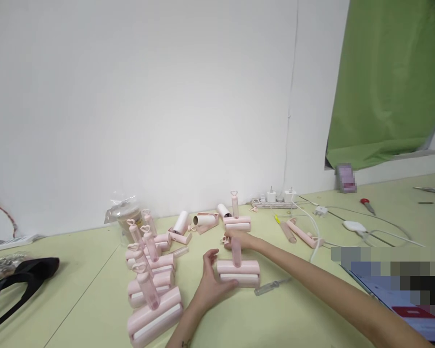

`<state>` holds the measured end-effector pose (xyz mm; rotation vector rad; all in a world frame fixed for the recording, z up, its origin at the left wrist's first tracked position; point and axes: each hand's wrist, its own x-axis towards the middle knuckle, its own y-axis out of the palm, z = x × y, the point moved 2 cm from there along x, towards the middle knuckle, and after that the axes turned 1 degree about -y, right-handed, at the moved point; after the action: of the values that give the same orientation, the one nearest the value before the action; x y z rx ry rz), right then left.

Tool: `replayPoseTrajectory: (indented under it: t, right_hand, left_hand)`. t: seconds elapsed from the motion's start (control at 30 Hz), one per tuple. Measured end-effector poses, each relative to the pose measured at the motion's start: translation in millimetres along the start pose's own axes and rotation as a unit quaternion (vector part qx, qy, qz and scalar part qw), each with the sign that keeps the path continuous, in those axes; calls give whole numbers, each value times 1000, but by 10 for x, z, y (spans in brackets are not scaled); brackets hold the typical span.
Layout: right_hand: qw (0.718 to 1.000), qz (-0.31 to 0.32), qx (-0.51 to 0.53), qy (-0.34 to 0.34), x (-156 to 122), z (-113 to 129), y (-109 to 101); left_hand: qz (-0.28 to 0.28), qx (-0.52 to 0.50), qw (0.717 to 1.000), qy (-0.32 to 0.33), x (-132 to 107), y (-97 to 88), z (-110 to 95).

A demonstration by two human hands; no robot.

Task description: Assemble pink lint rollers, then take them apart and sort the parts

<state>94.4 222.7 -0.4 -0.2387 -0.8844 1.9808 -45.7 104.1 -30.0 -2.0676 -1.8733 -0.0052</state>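
Observation:
A pink lint roller (238, 272) stands on the pale green table (297, 314) in front of me, handle up. My left hand (210, 285) grips the left end of its pink cover. My right hand (239, 240) is closed round the top of its handle. To the left stands a group of several finished pink lint rollers (152, 285) with heart-topped handles. Behind my hands lie loose white paper rolls (181, 222), pink cover parts and one more standing roller (236, 221).
A clear-handled screwdriver (271, 286) lies right of the roller. A power strip (273, 202) with chargers and white cables sits by the wall. Loose pink handles (300, 233), a bagged drink cup (126, 217), a black strap bag (20, 275) and red scissors (367, 204) lie around.

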Motion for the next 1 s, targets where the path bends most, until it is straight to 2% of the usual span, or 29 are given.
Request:
replayPoseTrajectory:
  t: [0.07,0.1,0.2,0.3,0.4,0.57,0.8,1.0]
  right_hand:
    - [999,-26,19,-5,-70,39,-117]
    - [999,-41,30,-7,-121,73,-196]
    - [991,-110,76,-27,-339,234,-469]
    - [979,-164,113,-54,-580,454,-645]
    - [973,-179,123,-81,-734,669,-620]
    - [979,-144,99,-105,-784,871,-392]
    - [978,-149,89,-117,-801,865,-343]
    - [964,-209,107,-123,-787,846,-264]
  left_hand:
    - [-44,25,998,27,14,-32,-138]
    - [-48,35,997,46,35,-33,-233]
    - [-12,17,995,93,169,29,-541]
    - [44,-69,992,92,353,166,-719]
    - [80,-119,987,76,482,333,-695]
    - [61,-145,987,37,540,517,-466]
    - [46,-150,988,1,577,530,-423]
    - [20,-177,984,-9,569,549,-411]
